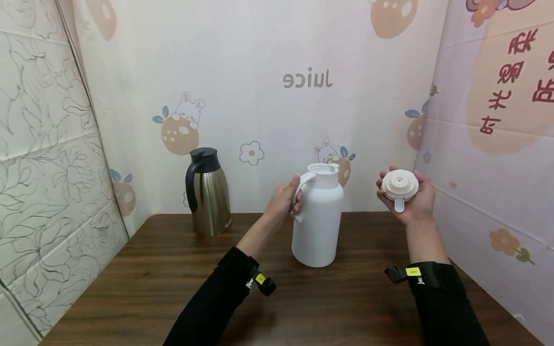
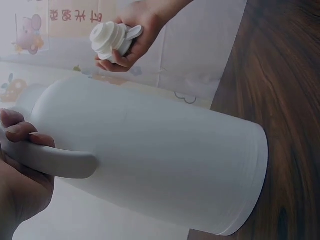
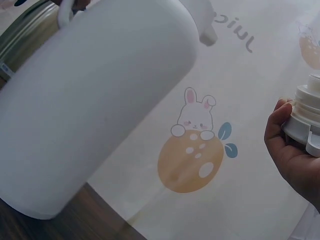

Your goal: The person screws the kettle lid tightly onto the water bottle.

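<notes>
holding the white jug point(image 1: 318, 226) by its handle, my left hand point(image 1: 284, 198) has the fingers bent around the grey-white bar point(image 1: 307, 178), so this grip is clamped on it. the jug stands upright on the brown wooden table point(image 1: 130, 274), in front of me and a little to the right, with its handle toward my left and its small spout toward my right. its mouth is without the lid, because the white lid point(image 1: 400, 181) is in my right hand point(image 1: 417, 204), well apart from the jug. there, too, the fingers and thumb are closed around the thing: they go about its rim, the stepped plug side faces up, and the little tab points toward my wrist. how hard i press, i cannot say from these views. to the left of the jug, near the back edge of the table, stands a steel flask point(image 1: 213, 199) with black top and black handle, untouched by me. behind is a pale cloth point(image 1: 259, 43), printed with rabbits and orange fruits.
</notes>
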Motion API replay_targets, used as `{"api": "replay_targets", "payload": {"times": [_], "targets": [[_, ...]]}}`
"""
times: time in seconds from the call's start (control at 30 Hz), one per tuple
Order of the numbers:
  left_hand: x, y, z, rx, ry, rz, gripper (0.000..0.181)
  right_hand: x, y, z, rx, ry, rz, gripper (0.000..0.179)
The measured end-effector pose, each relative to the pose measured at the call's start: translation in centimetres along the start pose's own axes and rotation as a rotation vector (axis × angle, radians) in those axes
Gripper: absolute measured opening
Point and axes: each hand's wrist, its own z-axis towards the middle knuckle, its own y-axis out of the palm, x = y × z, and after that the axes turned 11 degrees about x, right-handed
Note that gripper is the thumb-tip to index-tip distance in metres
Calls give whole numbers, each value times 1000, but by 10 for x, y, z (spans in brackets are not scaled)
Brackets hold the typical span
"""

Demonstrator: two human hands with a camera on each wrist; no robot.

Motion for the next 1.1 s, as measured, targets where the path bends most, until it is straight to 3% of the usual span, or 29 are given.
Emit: {"api": "replay_targets", "payload": {"times": [0.37,0.6,0.97,1.1], "targets": [[12,-30,-25,-36,-42,-72,62,4,-2,2,-10,8,-17,59],[18,-44,-36,-69,-23,-99,61,4,0,3,-13,8,-25,61],[23,-58,-49,-130,-9,-130,60,2,-5,4,-41,31,-11,58],[23,-60,-51,-117,1,-165,58,4,-2,7,-63,40,-26,54]]}}
